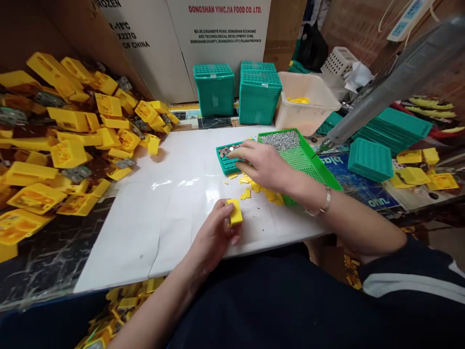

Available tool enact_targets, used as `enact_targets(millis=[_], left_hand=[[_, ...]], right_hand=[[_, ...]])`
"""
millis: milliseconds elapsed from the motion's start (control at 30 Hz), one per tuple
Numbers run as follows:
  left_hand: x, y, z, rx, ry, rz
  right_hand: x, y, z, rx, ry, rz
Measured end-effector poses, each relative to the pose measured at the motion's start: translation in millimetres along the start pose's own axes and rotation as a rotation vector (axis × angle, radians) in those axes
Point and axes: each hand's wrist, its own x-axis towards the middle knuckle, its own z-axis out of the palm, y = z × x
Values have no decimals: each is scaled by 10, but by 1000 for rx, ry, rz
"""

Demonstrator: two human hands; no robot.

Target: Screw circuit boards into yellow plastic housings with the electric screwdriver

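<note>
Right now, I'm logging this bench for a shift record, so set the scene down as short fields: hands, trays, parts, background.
left hand: holding a small yellow piece
right hand: fingers at the small teal tray
small teal tray contents: small round pieces
green basket: small metal parts at its far end
yellow casings: heaped at the left
background: teal stacks, pale plastic tub

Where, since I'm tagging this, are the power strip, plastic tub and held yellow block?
Power strip (407, 22), head view, socket face.
Plastic tub (301, 115), head view, front wall.
Held yellow block (236, 211), head view, visible side.
</note>
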Motion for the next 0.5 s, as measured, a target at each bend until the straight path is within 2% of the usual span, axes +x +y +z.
enact_targets(millis=[67,167,333,500], left_hand=[[-2,0,-35,8,-36,-25],[-24,9,-122,-15,-57,-44],[-72,4,-209,-96,-37,-18],[-91,-55,-178,-108,-76,-9]], right_hand=[[310,129,188,-180,-162,10],[596,271,395,-344,-290,15],[731,301,512,-390,-346,61],[849,267,503,-337,-352,91]])
